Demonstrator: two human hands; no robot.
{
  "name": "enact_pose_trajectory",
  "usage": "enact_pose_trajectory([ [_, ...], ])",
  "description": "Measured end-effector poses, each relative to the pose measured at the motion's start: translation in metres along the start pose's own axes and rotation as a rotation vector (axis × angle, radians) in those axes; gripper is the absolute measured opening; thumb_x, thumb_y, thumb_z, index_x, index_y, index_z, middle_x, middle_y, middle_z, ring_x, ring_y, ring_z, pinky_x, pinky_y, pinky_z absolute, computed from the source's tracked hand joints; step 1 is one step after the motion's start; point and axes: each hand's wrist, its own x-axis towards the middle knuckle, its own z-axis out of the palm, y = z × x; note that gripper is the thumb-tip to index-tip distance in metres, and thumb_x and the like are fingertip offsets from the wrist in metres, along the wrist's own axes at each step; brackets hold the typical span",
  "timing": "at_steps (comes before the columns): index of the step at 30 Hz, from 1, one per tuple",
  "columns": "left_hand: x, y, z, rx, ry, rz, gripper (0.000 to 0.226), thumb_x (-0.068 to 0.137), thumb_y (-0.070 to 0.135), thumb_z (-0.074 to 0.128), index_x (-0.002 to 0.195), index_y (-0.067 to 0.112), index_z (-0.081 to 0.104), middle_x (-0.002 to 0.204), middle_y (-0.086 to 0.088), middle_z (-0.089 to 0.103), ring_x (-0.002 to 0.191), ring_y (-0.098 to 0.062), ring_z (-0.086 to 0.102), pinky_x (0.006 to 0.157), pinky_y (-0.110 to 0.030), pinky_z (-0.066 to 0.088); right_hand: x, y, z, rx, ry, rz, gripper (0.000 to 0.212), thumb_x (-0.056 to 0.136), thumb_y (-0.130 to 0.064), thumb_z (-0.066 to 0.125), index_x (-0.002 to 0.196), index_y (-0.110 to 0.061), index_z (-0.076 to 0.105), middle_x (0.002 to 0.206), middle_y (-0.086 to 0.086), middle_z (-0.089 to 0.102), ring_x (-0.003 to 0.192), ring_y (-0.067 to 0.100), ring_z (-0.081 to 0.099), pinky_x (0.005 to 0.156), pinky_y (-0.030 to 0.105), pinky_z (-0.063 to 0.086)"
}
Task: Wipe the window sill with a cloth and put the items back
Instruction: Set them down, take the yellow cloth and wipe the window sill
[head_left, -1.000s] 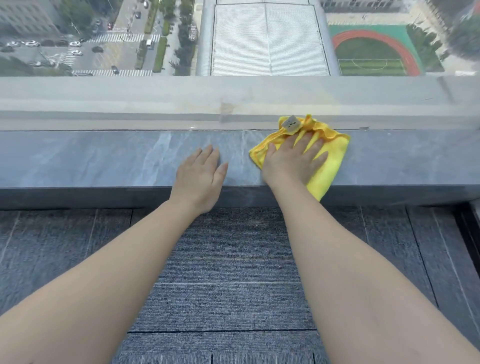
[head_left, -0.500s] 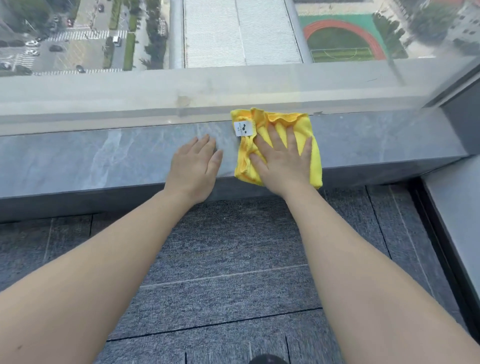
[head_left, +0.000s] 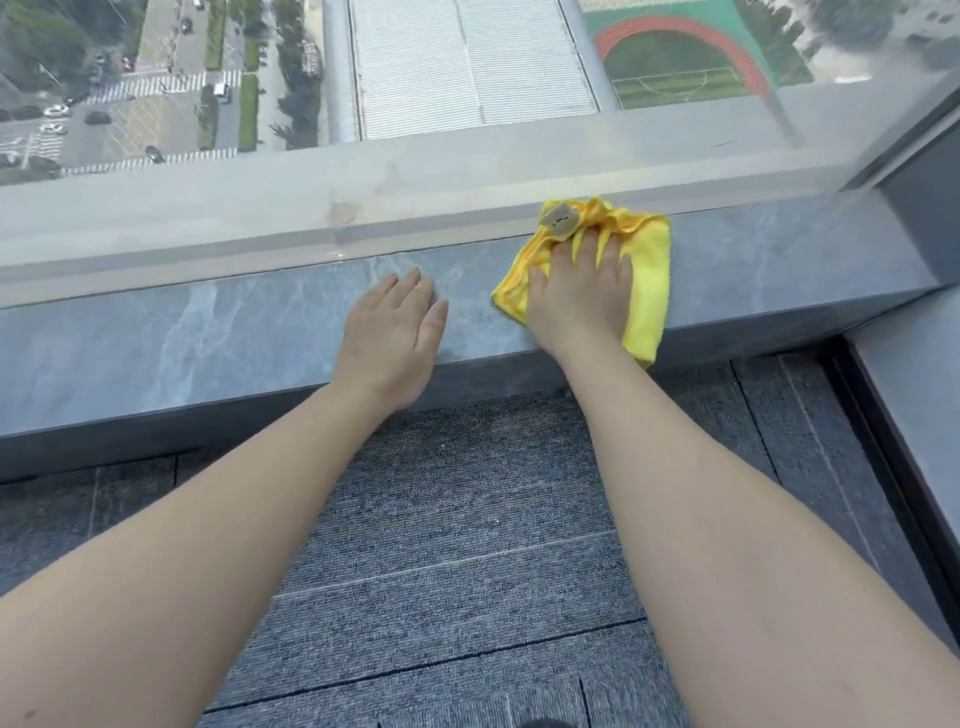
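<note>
The window sill (head_left: 218, 332), a long slab of grey veined stone, is running from left to right under the glass, its long axis lying across the view and rising slightly toward the right. Nothing but the two hands and the cloth is sitting on the part that shows.

The left hand (head_left: 392, 338) is lying palm down on the stone, gripping nothing. Its fingers (head_left: 410, 288) are resting close together and pointing away toward the glass, with the thumb tucked alongside at the right and the heel of the palm reaching the sill's front edge.

Just right of that thumb, apart from it by a strip of bare stone, the yellow cloth (head_left: 647, 275) is lying flat on the sill. It is stretching from the foot of the glass back to the front edge, where its near corner is hanging over. The right hand (head_left: 579, 291) is pressing down on it, palm flat, fingers spread a little and pointing toward the glass, with folds of cloth bunching up beyond the fingertips.

A small pale label (head_left: 558, 222) is showing at the cloth's far left corner, just left of the index fingertip; dark marks are printed on it, but they are too blurred to read.
</note>
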Motion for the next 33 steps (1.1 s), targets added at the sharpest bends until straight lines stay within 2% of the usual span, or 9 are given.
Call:
enact_pose_trajectory([
  [3, 0.006, 0.015, 0.005, 0.027, -0.014, 0.043, 0.069, 0.081, 0.041, 0.012, 0.14, 0.009, 0.03, 0.153, -0.011, 0.026, 0.144, -0.026, 0.017, 0.117, -0.032, 0.006, -0.008, 0.019, -0.003, -0.035, -0.013, -0.272, 0.05, 0.097, -0.037, 0.025, 0.145, -0.022, 0.025, 0.159, 0.0, 0.012, 0.147, 0.023, 0.003, 0.119, 0.042, 0.001],
  [6, 0.01, 0.034, 0.013, 0.098, -0.071, 0.112, 0.069, 0.08, 0.043, 0.011, 0.141, 0.014, 0.028, 0.155, -0.007, 0.023, 0.144, -0.024, 0.015, 0.119, -0.037, 0.007, -0.013, 0.041, -0.008, -0.016, -0.057, -0.318, 0.048, 0.097, -0.039, 0.025, 0.144, -0.031, 0.025, 0.159, -0.009, 0.01, 0.148, 0.016, 0.002, 0.118, 0.044, -0.005],
  [18, 0.042, 0.097, 0.04, 0.129, -0.114, 0.205, 0.071, 0.079, 0.05, 0.006, 0.139, 0.021, 0.032, 0.156, -0.003, 0.021, 0.144, -0.027, 0.012, 0.119, -0.041, 0.008, 0.013, 0.131, -0.024, -0.013, -0.002, 0.148, 0.057, 0.094, -0.053, 0.02, 0.146, -0.03, 0.016, 0.16, -0.004, 0.0, 0.147, 0.027, -0.007, 0.114, 0.058, -0.007],
  [22, 0.05, 0.103, 0.04, 0.15, -0.122, 0.198, 0.066, 0.08, 0.045, 0.007, 0.137, 0.026, 0.034, 0.156, -0.001, 0.02, 0.144, -0.027, 0.011, 0.119, -0.042, 0.008, 0.032, 0.13, -0.032, 0.026, -0.061, 0.319, 0.058, 0.093, -0.054, 0.014, 0.147, -0.033, 0.008, 0.16, -0.004, -0.007, 0.145, 0.033, -0.014, 0.11, 0.065, -0.009],
  [25, 0.053, 0.103, 0.04, 0.117, -0.112, 0.197, 0.065, 0.08, 0.044, 0.009, 0.136, 0.027, 0.037, 0.155, -0.001, 0.023, 0.144, -0.026, 0.012, 0.119, -0.042, 0.007, 0.043, 0.114, -0.031, 0.064, -0.061, 0.377, 0.056, 0.095, -0.05, 0.012, 0.147, -0.031, 0.007, 0.16, -0.004, -0.007, 0.144, 0.038, -0.015, 0.107, 0.07, -0.008],
  [27, 0.054, 0.101, 0.042, 0.078, -0.093, 0.189, 0.064, 0.081, 0.045, 0.011, 0.135, 0.026, 0.04, 0.154, -0.001, 0.028, 0.143, -0.026, 0.015, 0.119, -0.042, 0.008, 0.043, 0.107, -0.03, 0.073, -0.043, 0.337, 0.054, 0.096, -0.046, 0.013, 0.147, -0.029, 0.01, 0.16, -0.004, -0.003, 0.144, 0.037, -0.014, 0.108, 0.069, -0.009],
  [31, 0.059, 0.102, 0.046, 0.038, 0.007, 0.24, 0.077, 0.075, 0.053, 0.005, 0.127, 0.02, 0.051, 0.146, -0.006, 0.042, 0.138, -0.03, 0.028, 0.117, -0.043, 0.016, 0.024, 0.118, -0.026, 0.014, 0.015, 0.013, 0.049, 0.097, -0.041, 0.02, 0.145, -0.031, 0.02, 0.159, -0.008, 0.009, 0.147, 0.025, -0.005, 0.114, 0.058, -0.005],
  [33, 0.064, 0.109, 0.049, 0.034, 0.009, 0.273, 0.08, 0.073, 0.053, 0.003, 0.126, 0.017, 0.051, 0.144, -0.007, 0.044, 0.137, -0.03, 0.03, 0.117, -0.042, 0.017, 0.018, 0.129, -0.026, 0.008, 0.03, -0.073, 0.048, 0.097, -0.039, 0.023, 0.145, -0.031, 0.022, 0.159, -0.008, 0.011, 0.148, 0.02, 0.0, 0.116, 0.051, -0.003],
])
